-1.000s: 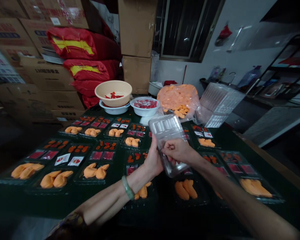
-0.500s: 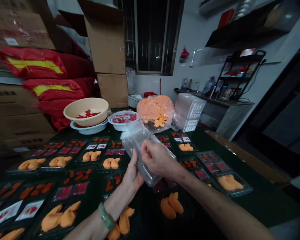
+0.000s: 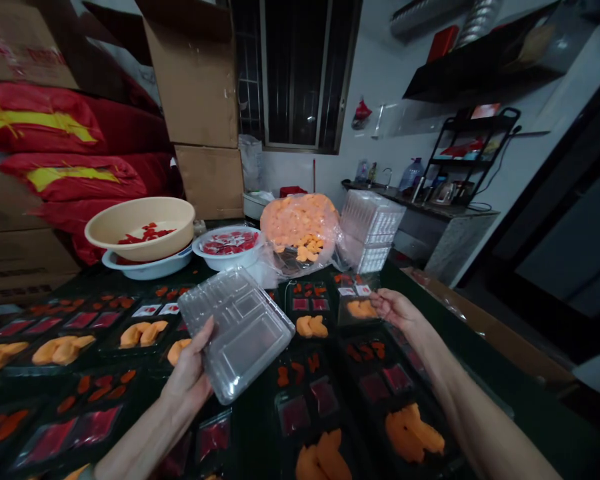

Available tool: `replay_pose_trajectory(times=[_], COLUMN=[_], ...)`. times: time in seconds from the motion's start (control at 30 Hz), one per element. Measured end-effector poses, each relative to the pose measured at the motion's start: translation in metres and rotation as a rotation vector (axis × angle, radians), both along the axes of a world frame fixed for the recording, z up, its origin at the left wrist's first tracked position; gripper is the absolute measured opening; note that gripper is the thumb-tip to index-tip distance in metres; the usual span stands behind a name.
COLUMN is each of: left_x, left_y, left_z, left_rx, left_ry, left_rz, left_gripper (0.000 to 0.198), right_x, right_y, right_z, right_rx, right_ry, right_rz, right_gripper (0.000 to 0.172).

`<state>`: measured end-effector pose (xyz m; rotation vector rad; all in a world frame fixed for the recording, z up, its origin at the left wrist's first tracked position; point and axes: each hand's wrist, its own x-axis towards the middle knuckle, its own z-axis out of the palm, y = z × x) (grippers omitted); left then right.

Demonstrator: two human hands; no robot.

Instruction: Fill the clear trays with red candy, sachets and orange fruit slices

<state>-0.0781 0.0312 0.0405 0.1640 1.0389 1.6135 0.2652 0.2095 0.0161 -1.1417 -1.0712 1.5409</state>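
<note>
Clear plastic lids (image 3: 245, 333), apparently stacked, are tilted up in my left hand (image 3: 193, 373), whose thumb lies over their left edge. My right hand (image 3: 395, 308) is stretched out at the right, its fingers pinched at the edge of a clear lid over a far tray (image 3: 359, 308). That tray has orange pieces at the front, two white-and-red packets and small red pieces behind. Below my hands lie more dark trays, one with an orange piece (image 3: 414, 432) and dark red packets (image 3: 397, 378).
Behind the trays stand a cream bowl (image 3: 140, 230), a white bowl of red packets (image 3: 229, 245), a bag of orange pieces (image 3: 300, 227) and stacked clear containers (image 3: 373, 220). Cardboard boxes (image 3: 195, 87) and red sacks (image 3: 125, 127) rise at the left.
My right hand has left the plastic stack and moved right, to the far tray. My left hand has shifted left with the lids, which now face the camera more fully. The view has turned slightly right.
</note>
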Motion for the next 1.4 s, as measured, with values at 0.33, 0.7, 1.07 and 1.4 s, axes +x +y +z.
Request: replay_pose_trajectory(times=[0.33, 0.7, 1.07, 1.4], left_x=[-0.003, -0.013, -0.009, -0.005], left_y=[0.012, 0.005, 0.006, 0.006], left_z=[-0.003, -0.005, -0.001, 0.002], left_rx=[-0.081, -0.132, -0.156, -0.156], left_ry=[0.023, 0.026, 0.039, -0.004], left_rz=[0.033, 0.057, 0.047, 0.040], left_gripper=[0.017, 0.016, 0.014, 0.018], right_x=[0.012, 0.028, 0.002, -0.059], right_y=[0.056, 0.075, 0.079, 0.051], right_z=[-0.023, -0.016, -0.017, -0.048], right_rx=[-0.359, -0.355, -0.168, 0.176], right_ry=[-0.318, -0.781, -1.272, -1.621], right_rz=[-0.036, -0.147, -0.326, -0.002], right_gripper=[0.024, 0.021, 0.032, 0.086])
